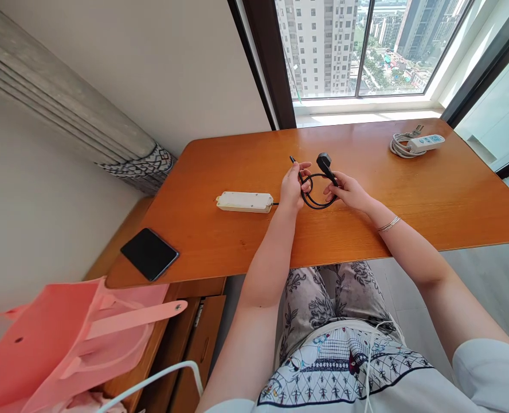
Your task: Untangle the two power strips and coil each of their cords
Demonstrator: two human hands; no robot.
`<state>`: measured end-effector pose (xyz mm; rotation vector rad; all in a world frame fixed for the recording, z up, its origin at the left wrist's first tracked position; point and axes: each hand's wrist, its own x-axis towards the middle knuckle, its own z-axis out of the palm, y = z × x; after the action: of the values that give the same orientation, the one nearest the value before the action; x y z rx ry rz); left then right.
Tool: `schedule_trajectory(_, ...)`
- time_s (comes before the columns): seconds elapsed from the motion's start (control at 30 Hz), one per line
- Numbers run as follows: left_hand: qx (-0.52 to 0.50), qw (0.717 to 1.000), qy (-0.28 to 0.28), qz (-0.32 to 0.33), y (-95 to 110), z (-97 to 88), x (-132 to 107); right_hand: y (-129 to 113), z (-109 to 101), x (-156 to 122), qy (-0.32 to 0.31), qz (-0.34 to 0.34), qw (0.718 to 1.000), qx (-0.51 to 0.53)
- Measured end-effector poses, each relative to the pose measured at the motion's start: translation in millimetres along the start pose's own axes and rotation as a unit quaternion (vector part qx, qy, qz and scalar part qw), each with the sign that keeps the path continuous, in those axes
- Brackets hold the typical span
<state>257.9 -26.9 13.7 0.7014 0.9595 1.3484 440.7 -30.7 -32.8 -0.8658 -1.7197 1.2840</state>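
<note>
A white power strip (245,201) lies on the orange wooden table (430,195), and its black cord (312,201) runs right into a small coil. My left hand (292,186) is closed around the left side of that coil, just right of the strip. My right hand (349,191) pinches the cord close to the black plug (324,160), which sticks up and away from me. Both hands hover just above the tabletop near its middle.
A second white power strip with a bundled grey cord (414,143) rests at the table's far right corner. A black phone (149,253) lies on the near left corner. A pink bag (65,338) sits below left, beside wooden drawers (194,344). Windows stand behind the table.
</note>
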Motion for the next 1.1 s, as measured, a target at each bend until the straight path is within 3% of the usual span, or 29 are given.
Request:
schedule_trajectory(0.13,0.081,0.996,-0.022,0.012,-5.7,0.8,1.2,-9.0,0.9,-2.4,0.001,-0.011,0.999,-0.031)
schedule_trajectory(0.33,0.168,0.982,-0.081,0.008,-14.4,2.7,1.8,-10.0,5.7,-2.9,0.068,-0.023,0.992,-0.102)
schedule_trajectory(0.57,0.193,0.971,-0.137,-0.023,-13.6,-0.5,-1.6,-6.6,-0.8,0.5,0.131,-0.060,0.955,-0.261)
schedule_trajectory(0.7,0.263,0.949,-0.172,0.000,-14.2,-2.9,-5.8,-8.8,-2.0,-1.2,0.124,-0.064,0.938,-0.318)
schedule_trajectory(0.9,0.324,0.928,-0.180,0.034,-15.0,-2.1,-11.2,-7.1,-3.4,-1.4,0.117,-0.082,0.927,-0.347)
schedule_trajectory(1.1,0.350,0.915,-0.201,0.011,-10.3,0.2,-16.5,-9.8,-7.6,-1.7,0.120,-0.081,0.924,-0.355)
